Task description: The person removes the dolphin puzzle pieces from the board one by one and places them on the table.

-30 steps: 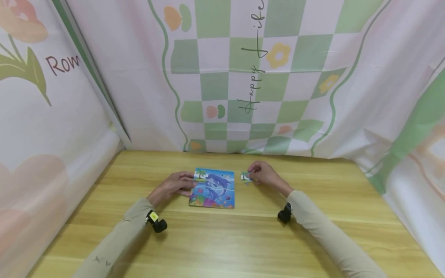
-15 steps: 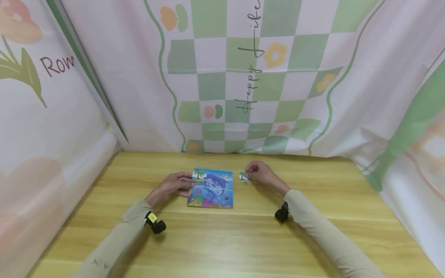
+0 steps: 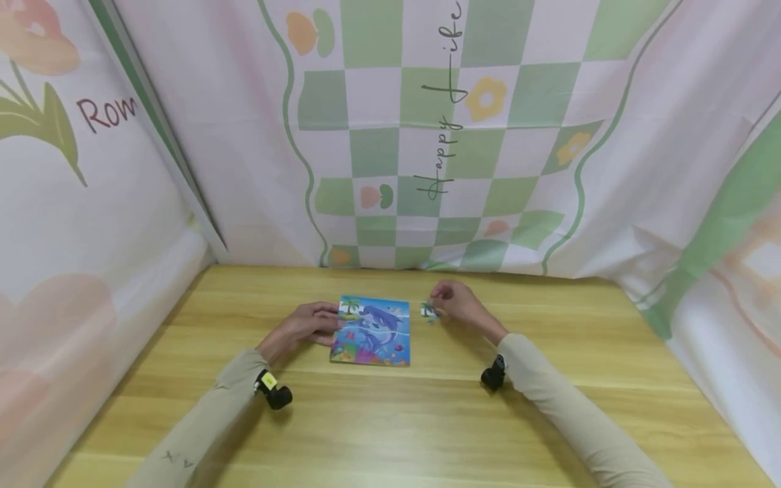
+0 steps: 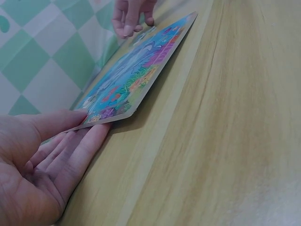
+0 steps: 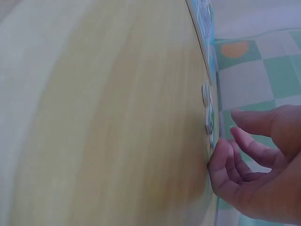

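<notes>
In the head view, a square dolphin picture board (image 3: 375,339) lies at the table's middle. My left hand (image 3: 302,327) grips its left edge; in the left wrist view the thumb of the left hand (image 4: 51,160) lies on top of the board (image 4: 127,70) and the fingers are beneath it. A small palm-tree puzzle piece (image 3: 426,311) lies right of the board, beside the fingertips of my right hand (image 3: 464,305). In the right wrist view, thumb and index finger of the right hand (image 5: 263,165) stand apart, other fingers bent low at the table, next to flat pieces (image 5: 208,115).
The wooden table (image 3: 390,420) meets a hanging checkered cloth (image 3: 421,196) close behind the board and pieces. Cloth walls also stand at the left (image 3: 110,224) and right (image 3: 720,271). A small black camera sits on each wrist.
My right fingertips have risen slightly from the palm-tree piece, which shows more fully. My left hand keeps its hold on the board. The head view has shifted a little.
</notes>
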{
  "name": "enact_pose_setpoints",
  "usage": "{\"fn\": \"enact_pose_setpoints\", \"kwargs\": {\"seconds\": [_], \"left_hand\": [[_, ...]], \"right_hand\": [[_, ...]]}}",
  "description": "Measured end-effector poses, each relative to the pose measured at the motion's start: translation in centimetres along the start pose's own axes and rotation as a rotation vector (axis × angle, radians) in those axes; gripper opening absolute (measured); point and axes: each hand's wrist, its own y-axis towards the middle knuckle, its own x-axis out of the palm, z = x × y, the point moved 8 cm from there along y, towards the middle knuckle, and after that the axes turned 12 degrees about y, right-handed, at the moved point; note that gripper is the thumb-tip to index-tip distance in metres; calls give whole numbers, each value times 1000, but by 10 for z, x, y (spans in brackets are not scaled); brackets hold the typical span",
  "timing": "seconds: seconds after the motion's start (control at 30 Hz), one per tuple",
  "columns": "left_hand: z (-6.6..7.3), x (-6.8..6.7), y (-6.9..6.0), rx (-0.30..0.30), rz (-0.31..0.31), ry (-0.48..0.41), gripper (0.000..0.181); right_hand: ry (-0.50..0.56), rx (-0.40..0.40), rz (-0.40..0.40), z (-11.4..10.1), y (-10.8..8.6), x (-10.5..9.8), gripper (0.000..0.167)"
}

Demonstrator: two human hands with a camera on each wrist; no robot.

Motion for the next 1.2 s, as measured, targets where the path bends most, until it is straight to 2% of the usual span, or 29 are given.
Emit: {"fn": "enact_pose_setpoints", "kwargs": {"seconds": [0.33,0.7,0.9,1.03,1.1,1.2], "left_hand": [[-1,0,2,-12,-9,-3,57],[-1,0,-1,-10,-2,-16,56],[3,1,-1,4,-1,-21,54],[4,1,-1,15,-2,-14,54],[3,1,-1,16,-3,-11,54],[1,0,-1,17,-9,-12,55]], "right_hand": [[21,-33,27,-18,2,13,12],[58,-103,-82,-41,8,52,15],[13,-129,-117,-55,13,73,25],[4,-182,-153,-59,16,87,32],[19,-187,-165,-61,15,92,38],[62,-148,-169,-62,14,97,49]]}}
